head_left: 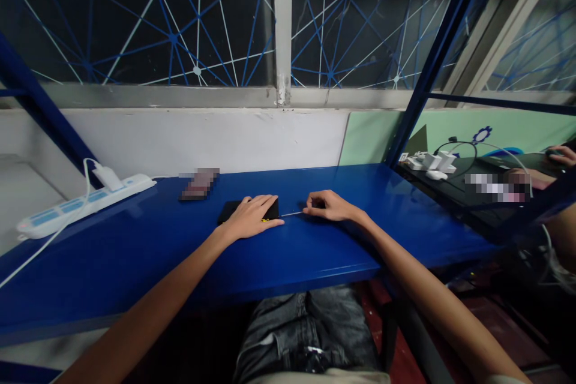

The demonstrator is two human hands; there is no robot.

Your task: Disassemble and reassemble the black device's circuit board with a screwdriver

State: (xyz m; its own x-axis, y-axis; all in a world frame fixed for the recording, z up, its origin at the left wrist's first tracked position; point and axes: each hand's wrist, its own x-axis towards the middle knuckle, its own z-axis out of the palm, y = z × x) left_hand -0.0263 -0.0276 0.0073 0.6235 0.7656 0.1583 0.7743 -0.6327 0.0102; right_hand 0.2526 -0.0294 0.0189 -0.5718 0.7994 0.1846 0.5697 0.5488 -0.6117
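Note:
Flat on a black object [228, 210] with small yellow marks lies my left hand [251, 216], its fingers spread and pressing on top. The object rests on the blue table [297, 252]. To the right, my right hand [330, 206] pinches the end of a thin, light-coloured strip [291, 213] between thumb and finger. The strip runs just above the table toward the black object's right edge. Whether it joins the object cannot be made out.
A blurred-out phone-like item [199, 184] lies behind my left hand. A white power strip [85, 205] with a cable is at the left. Chargers [438, 163] and a person's hand [562, 156] are at the right, beyond a blue post [411, 114].

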